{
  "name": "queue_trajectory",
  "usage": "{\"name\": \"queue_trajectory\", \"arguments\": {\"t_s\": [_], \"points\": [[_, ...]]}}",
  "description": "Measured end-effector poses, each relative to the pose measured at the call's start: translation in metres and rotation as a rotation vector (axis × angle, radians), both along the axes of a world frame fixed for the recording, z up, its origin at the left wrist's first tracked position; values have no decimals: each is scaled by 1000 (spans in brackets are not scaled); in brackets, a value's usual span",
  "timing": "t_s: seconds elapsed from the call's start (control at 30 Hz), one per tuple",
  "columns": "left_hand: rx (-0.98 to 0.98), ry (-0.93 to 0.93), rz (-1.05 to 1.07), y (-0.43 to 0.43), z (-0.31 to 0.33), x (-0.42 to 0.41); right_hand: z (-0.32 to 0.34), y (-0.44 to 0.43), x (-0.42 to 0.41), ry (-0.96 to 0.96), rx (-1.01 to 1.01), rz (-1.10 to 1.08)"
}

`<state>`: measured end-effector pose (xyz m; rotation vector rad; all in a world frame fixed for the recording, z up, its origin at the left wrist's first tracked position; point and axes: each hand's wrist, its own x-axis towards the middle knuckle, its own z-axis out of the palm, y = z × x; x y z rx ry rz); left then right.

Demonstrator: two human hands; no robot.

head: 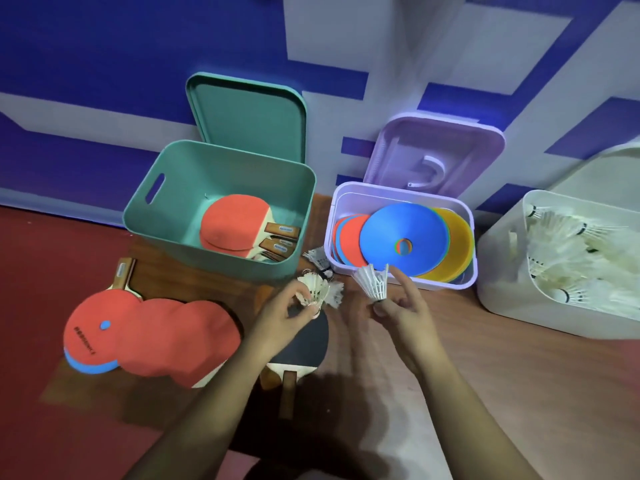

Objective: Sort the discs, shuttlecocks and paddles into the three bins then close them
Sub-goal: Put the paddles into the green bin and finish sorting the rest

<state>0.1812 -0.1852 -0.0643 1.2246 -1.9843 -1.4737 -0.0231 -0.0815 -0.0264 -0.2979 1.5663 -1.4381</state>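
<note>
While the left hand (277, 317) gripped a white feathered shuttlecock (313, 289), the right hand (403, 311) pinched another white shuttlecock (372, 280). Both hung near the lilac plastic bin (398, 282) of discs.

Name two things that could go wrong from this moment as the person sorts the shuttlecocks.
The left hand bunches several shuttlecocks; one may slip out on the way to the white bin.
The right hand pinches one shuttlecock beside the open purple bin of discs, so it might land there.
</note>
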Motion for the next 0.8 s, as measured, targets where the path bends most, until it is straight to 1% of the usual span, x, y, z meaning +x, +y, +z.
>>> {"name": "queue_trajectory", "arguments": {"t_s": [0.03, 0.07, 0.13, 0.17, 0.23, 0.27, 0.4, 0.5, 0.57, 0.6, 0.67, 0.7, 0.73, 0.77, 0.8], "points": [[87, 55, 50, 4, 5, -2, 5, 2, -1, -47, -18, 15], [143, 128, 110, 8, 12, -5, 10, 3, -2, -15, -18, 76], [230, 311, 250, 13, 30, -14, 21, 8, -7, 192, 43, 262], [288, 409, 320, 13, 37, -17, 24, 10, -8, 260, 73, 327], [371, 558, 380, 13, 49, -25, 28, 19, -12, 281, 102, 373], [384, 576, 372, 15, 54, -31, 28, 25, -15, 273, 103, 385], [376, 467, 231, 33, 66, -57, 27, 42, -21, 224, 12, 447], [296, 281, 59, 57, 68, -74, 26, 53, -28, 198, -71, 409], [207, 119, -36, 67, 71, -81, 22, 60, -35, 219, -77, 411], [172, 73, -105, 70, 73, -85, 19, 64, -39, 233, -78, 411], [151, 59, -245, 68, 79, -92, 11, 71, -47, 221, -87, 383], [172, 72, -254, 65, 80, -96, 6, 74, -51, 197, -84, 361], [190, 87, -198, 60, 78, -99, 1, 77, -56, 182, -72, 341], [179, 80, -108, 54, 71, -101, -4, 80, -61, 169, -62, 332], [106, 6, -12, 46, 61, -101, -9, 83, -65, 166, -48, 334]]}}
